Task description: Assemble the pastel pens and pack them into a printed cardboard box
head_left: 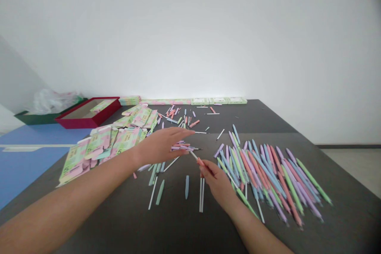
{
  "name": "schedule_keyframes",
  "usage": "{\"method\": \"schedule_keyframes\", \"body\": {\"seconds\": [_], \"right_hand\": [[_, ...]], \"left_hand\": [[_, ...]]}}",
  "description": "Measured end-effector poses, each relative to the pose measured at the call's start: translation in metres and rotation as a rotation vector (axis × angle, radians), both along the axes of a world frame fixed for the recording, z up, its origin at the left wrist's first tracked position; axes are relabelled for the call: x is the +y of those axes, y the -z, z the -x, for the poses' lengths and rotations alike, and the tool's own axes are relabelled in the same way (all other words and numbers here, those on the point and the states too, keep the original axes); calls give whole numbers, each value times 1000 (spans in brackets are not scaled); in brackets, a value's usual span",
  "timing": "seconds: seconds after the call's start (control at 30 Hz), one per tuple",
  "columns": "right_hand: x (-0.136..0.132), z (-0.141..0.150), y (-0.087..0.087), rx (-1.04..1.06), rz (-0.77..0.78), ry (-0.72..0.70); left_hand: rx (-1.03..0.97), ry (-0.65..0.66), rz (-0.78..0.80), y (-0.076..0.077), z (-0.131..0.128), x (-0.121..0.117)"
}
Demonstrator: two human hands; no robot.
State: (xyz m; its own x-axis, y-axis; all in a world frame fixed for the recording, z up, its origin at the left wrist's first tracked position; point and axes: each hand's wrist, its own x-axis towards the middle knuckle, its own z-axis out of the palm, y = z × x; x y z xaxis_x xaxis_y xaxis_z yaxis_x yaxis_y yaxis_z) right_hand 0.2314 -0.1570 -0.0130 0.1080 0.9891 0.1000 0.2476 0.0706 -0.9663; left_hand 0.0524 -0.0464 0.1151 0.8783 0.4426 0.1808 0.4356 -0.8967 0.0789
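My left hand (160,145) hovers over the middle of the table with its fingers stretched out and the thumb apart from them. Just beyond its thumb is the tip of a white pen refill (193,154); whether they touch I cannot tell. My right hand (216,178) is closed around a coral pen part (200,162), from which that refill sticks out up and to the left. Two more white refills (201,195) lie below the right hand. A blue pen barrel (187,187) and a green pen barrel (160,192) rest nearby. Purple and coral parts lie partly hidden behind my left fingers.
Many pastel pens (268,174) are heaped on the right of the dark table (184,230). Flat printed cartons (99,143) spread across the left. Small pen parts scatter farther back. A red box lid (98,118) and a plastic bag (55,101) stand at the back left.
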Motion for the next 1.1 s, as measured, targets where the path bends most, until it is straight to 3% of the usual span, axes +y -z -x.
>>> {"method": "schedule_keyframes", "body": {"seconds": [0.13, 0.27, 0.43, 0.6, 0.73, 0.87, 1.1], "right_hand": [[1, -5, -1, 77, -9, 110], [1, -12, -5, 171, -1, 204], [4, -19, -3, 257, 28, 276], [7, -24, 1, 250, 29, 342], [8, -26, 2, 231, 49, 371], [6, -26, -2, 239, 60, 359], [5, -25, -2, 262, 55, 339]], "left_hand": [[-291, -322, -33, 3, 4, 41], [-287, -667, 83, 31, -2, 104], [-157, -814, 191, 69, -38, 168], [-23, -871, 325, 101, -88, 211], [41, -949, 415, 119, -112, 229], [42, -1033, 422, 131, -119, 235], [-99, -1034, 419, 129, -120, 223]]}}
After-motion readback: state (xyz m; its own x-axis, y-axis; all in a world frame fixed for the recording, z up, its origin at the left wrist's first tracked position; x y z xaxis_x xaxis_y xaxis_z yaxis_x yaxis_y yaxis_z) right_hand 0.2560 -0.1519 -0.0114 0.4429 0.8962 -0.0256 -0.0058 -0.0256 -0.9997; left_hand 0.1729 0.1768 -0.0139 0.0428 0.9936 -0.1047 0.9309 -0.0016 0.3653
